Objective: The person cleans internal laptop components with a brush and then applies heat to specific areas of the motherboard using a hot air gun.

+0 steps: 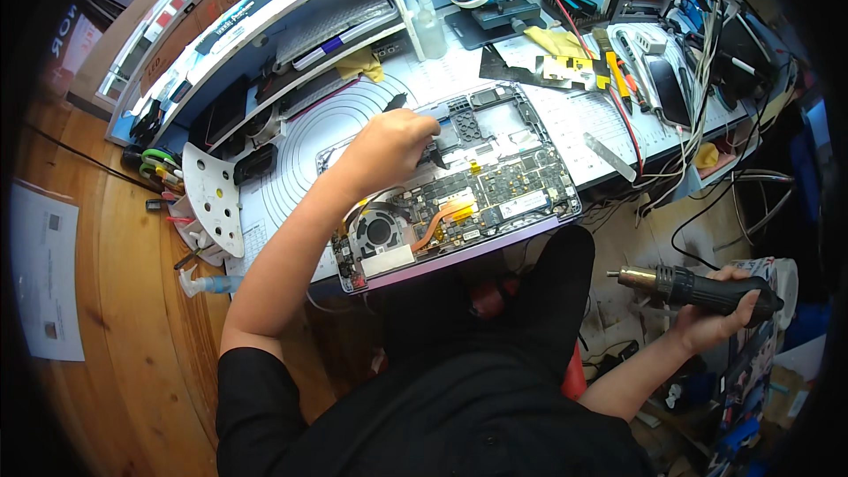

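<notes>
An opened laptop (521, 178) lies on the bench edge in front of me, with its circuit board, a round fan (378, 230) and a copper heat pipe (433, 230) exposed. My left hand (389, 152) is closed over the laptop's upper left part. Its fingertips point down toward the inside, and what they pinch is hidden. Off to the right, away from the bench, my right hand (707, 322) grips a black hot air gun (717, 293) by its handle. The gun's metal nozzle (638, 278) points left, apart from the laptop.
A white shelf unit (402, 13) stands at the back left. Beside it are a clear bottle (428, 31) and a microscope-like stand (495, 11). Cables (707, 62), a phone (669, 93) and a yellow-handled tool (617, 78) crowd the right. A metal ruler (609, 156) lies near the edge.
</notes>
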Available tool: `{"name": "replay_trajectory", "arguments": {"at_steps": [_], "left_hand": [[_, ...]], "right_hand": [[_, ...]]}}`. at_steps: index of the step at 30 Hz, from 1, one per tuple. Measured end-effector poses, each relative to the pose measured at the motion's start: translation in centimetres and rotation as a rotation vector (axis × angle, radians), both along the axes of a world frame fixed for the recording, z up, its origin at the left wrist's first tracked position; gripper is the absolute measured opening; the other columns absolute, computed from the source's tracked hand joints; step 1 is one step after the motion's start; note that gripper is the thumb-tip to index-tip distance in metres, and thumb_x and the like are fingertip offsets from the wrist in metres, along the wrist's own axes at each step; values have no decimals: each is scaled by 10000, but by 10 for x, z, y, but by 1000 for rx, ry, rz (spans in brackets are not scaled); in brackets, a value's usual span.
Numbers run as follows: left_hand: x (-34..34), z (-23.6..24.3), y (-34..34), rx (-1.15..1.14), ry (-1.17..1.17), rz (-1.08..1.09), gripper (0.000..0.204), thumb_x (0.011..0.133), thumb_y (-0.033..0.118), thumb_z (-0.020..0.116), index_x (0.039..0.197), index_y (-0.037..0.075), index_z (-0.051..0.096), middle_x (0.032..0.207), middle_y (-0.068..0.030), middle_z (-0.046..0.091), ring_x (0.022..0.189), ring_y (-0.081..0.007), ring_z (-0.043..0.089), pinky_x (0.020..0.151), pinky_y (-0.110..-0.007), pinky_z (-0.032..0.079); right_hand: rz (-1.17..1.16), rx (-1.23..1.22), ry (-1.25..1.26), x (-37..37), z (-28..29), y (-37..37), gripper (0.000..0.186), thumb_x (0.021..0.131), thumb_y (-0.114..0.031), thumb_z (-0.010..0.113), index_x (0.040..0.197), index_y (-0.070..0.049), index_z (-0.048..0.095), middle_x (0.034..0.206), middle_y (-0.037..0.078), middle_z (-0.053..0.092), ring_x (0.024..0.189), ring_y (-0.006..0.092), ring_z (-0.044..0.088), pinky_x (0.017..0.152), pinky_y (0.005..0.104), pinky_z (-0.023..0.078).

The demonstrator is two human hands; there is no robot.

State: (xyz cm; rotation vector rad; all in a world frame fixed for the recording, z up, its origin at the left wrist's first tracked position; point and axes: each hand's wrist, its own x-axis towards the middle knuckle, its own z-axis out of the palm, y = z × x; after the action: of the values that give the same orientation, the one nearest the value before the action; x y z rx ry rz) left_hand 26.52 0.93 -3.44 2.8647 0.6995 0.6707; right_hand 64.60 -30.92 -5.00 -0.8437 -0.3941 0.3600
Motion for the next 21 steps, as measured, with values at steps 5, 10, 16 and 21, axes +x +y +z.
{"name": "replay_trajectory", "arguments": {"at_steps": [5,10,16,21], "left_hand": [[0,21,0,-160,195,-86,151,843,42,693,991,71,698,933,-102,660,971,-316,616,830,-418,516],[4,24,15,-223,288,-144,208,802,35,741,996,95,695,984,-74,637,1025,-299,578,889,-413,481],[11,29,28,-289,403,-203,204,783,21,730,965,99,681,955,-78,639,1021,-304,590,886,-425,474],[26,32,39,-318,509,-243,172,770,0,695,917,89,681,910,-88,637,966,-309,621,837,-428,490]], "right_hand": [[-94,-1,35,1,0,-7,431,947,-458,651,1033,-49,547,873,72,536,766,151,509,732,265,435],[-158,-2,36,2,-1,-7,432,944,-460,656,1038,-53,546,872,68,537,762,149,510,734,266,438],[-2,20,41,6,-6,-17,441,947,-462,656,1057,-47,552,874,71,544,768,160,522,747,275,455],[0,24,31,5,-8,-15,440,953,-457,650,1069,-45,549,872,77,546,782,160,526,751,278,458]]}}
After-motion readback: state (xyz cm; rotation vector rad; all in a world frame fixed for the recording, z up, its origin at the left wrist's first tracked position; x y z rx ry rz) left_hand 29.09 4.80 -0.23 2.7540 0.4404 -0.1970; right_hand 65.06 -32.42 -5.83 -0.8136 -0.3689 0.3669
